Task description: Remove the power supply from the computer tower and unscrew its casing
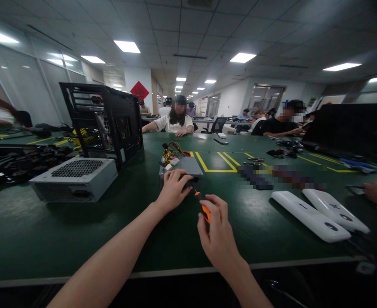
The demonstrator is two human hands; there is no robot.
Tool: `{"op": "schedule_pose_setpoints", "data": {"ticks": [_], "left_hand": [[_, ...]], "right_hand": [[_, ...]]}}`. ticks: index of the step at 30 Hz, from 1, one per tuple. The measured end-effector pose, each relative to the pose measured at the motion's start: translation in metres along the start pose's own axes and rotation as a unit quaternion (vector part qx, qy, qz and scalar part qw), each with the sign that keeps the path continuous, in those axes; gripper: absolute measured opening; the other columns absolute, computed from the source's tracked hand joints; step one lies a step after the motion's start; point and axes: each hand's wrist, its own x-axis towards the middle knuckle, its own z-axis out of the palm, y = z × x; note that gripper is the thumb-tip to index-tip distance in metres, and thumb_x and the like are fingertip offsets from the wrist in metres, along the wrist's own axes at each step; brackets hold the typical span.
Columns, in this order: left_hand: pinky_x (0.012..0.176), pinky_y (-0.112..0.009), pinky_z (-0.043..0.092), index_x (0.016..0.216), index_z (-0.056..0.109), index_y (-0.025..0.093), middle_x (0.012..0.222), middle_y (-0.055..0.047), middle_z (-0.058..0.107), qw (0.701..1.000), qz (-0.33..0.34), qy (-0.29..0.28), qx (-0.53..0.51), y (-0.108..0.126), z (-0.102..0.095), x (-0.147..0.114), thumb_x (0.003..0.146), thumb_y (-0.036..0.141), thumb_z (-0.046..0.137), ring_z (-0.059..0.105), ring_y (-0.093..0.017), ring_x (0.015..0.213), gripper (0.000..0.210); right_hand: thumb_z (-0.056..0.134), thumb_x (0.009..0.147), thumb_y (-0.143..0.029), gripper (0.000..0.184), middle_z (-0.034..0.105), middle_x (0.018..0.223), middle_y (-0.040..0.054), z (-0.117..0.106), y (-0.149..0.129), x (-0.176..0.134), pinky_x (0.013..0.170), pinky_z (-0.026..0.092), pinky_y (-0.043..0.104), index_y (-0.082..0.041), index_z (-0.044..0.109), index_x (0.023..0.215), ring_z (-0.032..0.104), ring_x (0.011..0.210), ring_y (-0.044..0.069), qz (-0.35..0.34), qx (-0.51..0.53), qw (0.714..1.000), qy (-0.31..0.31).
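A grey computer power supply (193,164) sits on the green table in front of me, its bundle of colored cables (172,152) at the far side. My left hand (172,192) is closed over its near edge, fingers bent across the top. In my right hand (217,233) is a screwdriver (205,211) with an orange and black handle, held between thumb and fingers. The screwdriver's thin shaft points at the near face of the power supply. Whether its tip sits in a screw is too small to tell.
On the left stand a second power supply (75,179) and a black computer case (111,124). Two white power banks (310,216) lie to the right, near another person's hand (376,192). A person (175,119) sits across the green table (162,252).
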Motion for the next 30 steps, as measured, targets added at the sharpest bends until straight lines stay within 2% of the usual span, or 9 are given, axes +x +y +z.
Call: {"op": "schedule_pose_setpoints", "data": {"ticks": [3, 8, 13, 16, 20, 25, 30], "left_hand": [[0.090, -0.038, 0.028, 0.105, 0.055, 0.023, 0.106, -0.005, 0.050, 1.000, -0.004, 0.000, -0.005, 0.000, 0.000, 0.000, 0.078, 0.022, 0.053, 0.044, -0.020, 0.102, 0.027], [0.091, -0.037, 0.029, 0.109, 0.052, 0.022, 0.111, -0.007, 0.050, 1.000, -0.015, 0.004, 0.007, -0.002, 0.003, 0.000, 0.077, 0.023, 0.053, 0.044, -0.020, 0.105, 0.032], [0.096, -0.040, 0.026, 0.121, 0.044, 0.019, 0.125, -0.010, 0.045, 0.998, -0.020, -0.003, 0.052, -0.005, 0.005, -0.001, 0.077, 0.018, 0.050, 0.037, -0.023, 0.116, 0.044], [0.095, -0.040, 0.026, 0.121, 0.044, 0.019, 0.123, -0.009, 0.048, 0.997, -0.025, -0.009, 0.070, -0.002, 0.004, -0.002, 0.077, 0.017, 0.048, 0.040, -0.023, 0.114, 0.044], [0.094, -0.041, 0.028, 0.120, 0.045, 0.019, 0.122, -0.009, 0.049, 0.995, -0.048, -0.001, 0.086, 0.004, 0.003, -0.003, 0.075, 0.018, 0.051, 0.041, -0.025, 0.112, 0.046], [0.092, -0.042, 0.029, 0.118, 0.046, 0.021, 0.120, -0.008, 0.051, 0.995, -0.055, 0.001, 0.084, 0.008, 0.002, -0.006, 0.075, 0.017, 0.049, 0.042, -0.024, 0.110, 0.043], [0.089, -0.042, 0.029, 0.118, 0.047, 0.023, 0.120, -0.008, 0.050, 0.995, -0.049, -0.005, 0.088, 0.005, 0.000, -0.007, 0.077, 0.012, 0.044, 0.041, -0.024, 0.110, 0.042]], "right_hand": [[0.038, 0.086, -0.014, 0.022, 0.050, 0.107, 0.0127, 0.002, -0.003, 0.001, 0.076, 0.052, 0.036, -0.018, 0.044, 0.106, 0.054, 0.097, 0.020, -0.033, 0.004, 0.999, 0.013], [0.040, 0.087, -0.017, 0.014, 0.051, 0.104, 0.0089, -0.001, 0.000, 0.002, 0.080, 0.050, 0.034, -0.020, 0.050, 0.098, 0.055, 0.096, 0.017, -0.001, 0.022, 1.000, 0.020], [0.037, 0.087, -0.014, 0.023, 0.044, 0.118, 0.0136, 0.002, -0.003, 0.003, 0.086, 0.047, 0.037, -0.017, 0.045, 0.108, 0.047, 0.110, 0.019, -0.019, 0.037, 0.999, -0.006], [0.036, 0.088, -0.014, 0.024, 0.049, 0.117, 0.0126, 0.005, -0.003, 0.002, 0.084, 0.048, 0.036, -0.018, 0.045, 0.110, 0.051, 0.106, 0.019, -0.039, 0.022, 0.999, -0.017], [0.040, 0.087, -0.017, 0.020, 0.054, 0.109, 0.0105, 0.003, -0.002, 0.001, 0.079, 0.050, 0.034, -0.019, 0.051, 0.104, 0.056, 0.097, 0.018, -0.024, 0.017, 1.000, -0.001], [0.040, 0.085, -0.015, 0.021, 0.053, 0.109, 0.0106, -0.003, -0.002, 0.001, 0.082, 0.048, 0.036, -0.019, 0.053, 0.100, 0.055, 0.099, 0.019, -0.020, 0.060, 0.998, -0.001], [0.039, 0.085, -0.011, 0.027, 0.051, 0.117, 0.0099, -0.002, 0.000, 0.000, 0.083, 0.049, 0.034, -0.021, 0.050, 0.108, 0.053, 0.105, 0.018, -0.036, 0.075, 0.996, 0.017]]}}
